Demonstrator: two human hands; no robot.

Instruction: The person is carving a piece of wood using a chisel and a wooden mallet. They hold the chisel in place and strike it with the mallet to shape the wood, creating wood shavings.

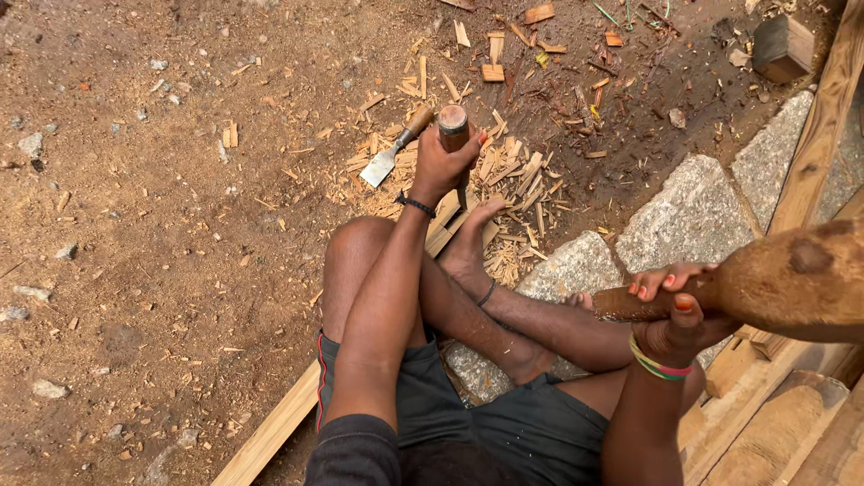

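My left hand (440,164) grips the wooden handle of a chisel (454,130), held upright over a light wooden plank (270,432) that runs under my legs. My right hand (677,317) is wrapped around the handle of a heavy wooden mallet (792,279), raised at the right edge. My bare foot (470,243) rests on the plank just below the chisel. A second chisel (394,148) with a flat metal blade lies on the ground beside my left hand.
Wood chips and shavings (517,180) cover the dirt around the chisel. Grey stone slabs (688,216) lie to the right, beside wooden beams (819,135). A small wooden block (781,47) sits at the top right. Bare dirt (135,225) spreads to the left.
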